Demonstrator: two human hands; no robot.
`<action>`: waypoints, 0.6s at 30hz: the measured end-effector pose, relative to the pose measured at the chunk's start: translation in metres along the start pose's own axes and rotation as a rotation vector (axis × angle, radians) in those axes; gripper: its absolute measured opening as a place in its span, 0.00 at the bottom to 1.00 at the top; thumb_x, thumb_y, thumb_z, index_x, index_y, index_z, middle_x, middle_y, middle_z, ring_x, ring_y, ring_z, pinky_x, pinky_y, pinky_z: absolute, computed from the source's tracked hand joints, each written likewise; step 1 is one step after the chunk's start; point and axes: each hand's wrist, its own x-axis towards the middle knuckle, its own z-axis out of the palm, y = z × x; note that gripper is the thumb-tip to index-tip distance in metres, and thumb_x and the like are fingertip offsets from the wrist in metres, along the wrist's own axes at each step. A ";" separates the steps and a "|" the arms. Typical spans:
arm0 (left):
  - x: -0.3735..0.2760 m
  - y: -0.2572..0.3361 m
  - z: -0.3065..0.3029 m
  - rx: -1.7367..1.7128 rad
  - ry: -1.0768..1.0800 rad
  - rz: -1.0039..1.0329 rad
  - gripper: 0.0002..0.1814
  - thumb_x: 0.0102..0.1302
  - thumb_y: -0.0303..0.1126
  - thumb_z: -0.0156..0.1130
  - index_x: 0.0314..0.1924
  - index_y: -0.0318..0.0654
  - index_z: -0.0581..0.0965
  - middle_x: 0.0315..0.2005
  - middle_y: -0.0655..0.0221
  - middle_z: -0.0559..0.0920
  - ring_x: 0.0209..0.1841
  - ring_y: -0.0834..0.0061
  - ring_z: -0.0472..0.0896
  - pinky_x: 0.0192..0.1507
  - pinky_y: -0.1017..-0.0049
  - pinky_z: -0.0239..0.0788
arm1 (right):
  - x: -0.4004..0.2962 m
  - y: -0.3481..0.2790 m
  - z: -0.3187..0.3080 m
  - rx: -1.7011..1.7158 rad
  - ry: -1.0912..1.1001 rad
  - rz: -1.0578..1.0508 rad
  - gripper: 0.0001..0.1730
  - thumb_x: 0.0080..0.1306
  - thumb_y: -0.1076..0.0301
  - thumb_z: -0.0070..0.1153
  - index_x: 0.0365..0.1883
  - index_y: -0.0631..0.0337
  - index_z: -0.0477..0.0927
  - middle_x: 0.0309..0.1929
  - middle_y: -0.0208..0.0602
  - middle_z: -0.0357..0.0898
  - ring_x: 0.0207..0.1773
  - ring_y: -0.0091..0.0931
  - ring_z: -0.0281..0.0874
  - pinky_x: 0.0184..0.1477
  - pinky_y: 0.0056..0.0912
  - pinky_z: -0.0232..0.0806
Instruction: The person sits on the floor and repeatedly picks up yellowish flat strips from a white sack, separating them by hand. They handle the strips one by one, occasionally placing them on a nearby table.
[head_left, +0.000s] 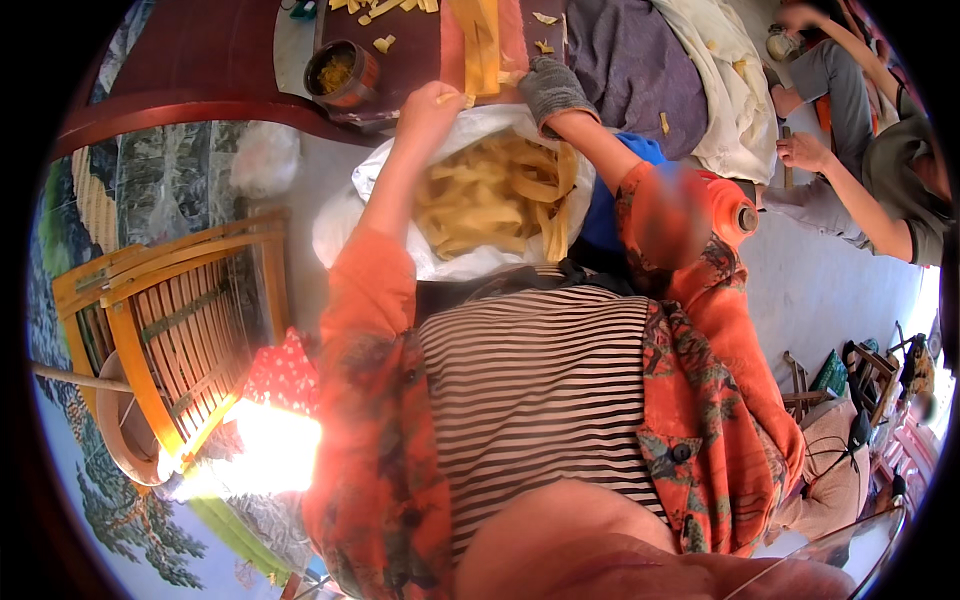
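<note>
My left hand (435, 109) is at the front edge of the dark red table, its fingers closed on the end of a narrow yellowish strip (469, 100). My right hand (551, 86), in a grey knitted glove, lies at the same edge, its fingertips by a pale piece beside the wide yellow band (481, 52); its grip cannot be told. That band runs over a pink cloth strip (514, 34) between the hands. Below them, near my lap, a white sack (334, 232) stands open, full of loose, curled yellow strips (480, 199).
On the table, a brown pot (365, 79) holds yellow bits, with scraps (384, 43) nearby. Purple-grey cloth (637, 67) and white cloth (735, 97) lie at right. A wooden folding chair (180, 315) stands left, an orange-red container (731, 210) right. Another person (900, 165) sits at upper right.
</note>
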 end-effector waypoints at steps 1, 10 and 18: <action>-0.018 0.006 -0.004 -0.056 -0.035 0.022 0.12 0.55 0.34 0.61 0.37 0.34 0.79 0.26 0.68 0.79 0.30 0.73 0.76 0.38 0.75 0.68 | -0.009 -0.004 -0.007 0.066 0.019 0.047 0.18 0.58 0.56 0.52 0.39 0.62 0.77 0.38 0.54 0.76 0.44 0.44 0.75 0.47 0.43 0.66; -0.137 0.017 0.028 -1.030 -0.499 -0.278 0.18 0.61 0.34 0.58 0.50 0.36 0.70 0.48 0.66 0.73 0.47 0.72 0.74 0.49 0.75 0.67 | -0.129 -0.088 -0.024 0.534 0.134 -0.906 0.08 0.58 0.65 0.56 0.34 0.56 0.73 0.25 0.38 0.71 0.28 0.37 0.72 0.33 0.35 0.66; -0.125 -0.008 0.001 -1.753 -0.882 -0.393 0.18 0.68 0.43 0.50 0.51 0.39 0.71 0.37 0.68 0.78 0.34 0.74 0.78 0.40 0.76 0.71 | -0.159 -0.071 -0.023 0.500 -0.038 -0.924 0.12 0.55 0.67 0.57 0.39 0.53 0.73 0.30 0.36 0.73 0.35 0.38 0.74 0.41 0.36 0.68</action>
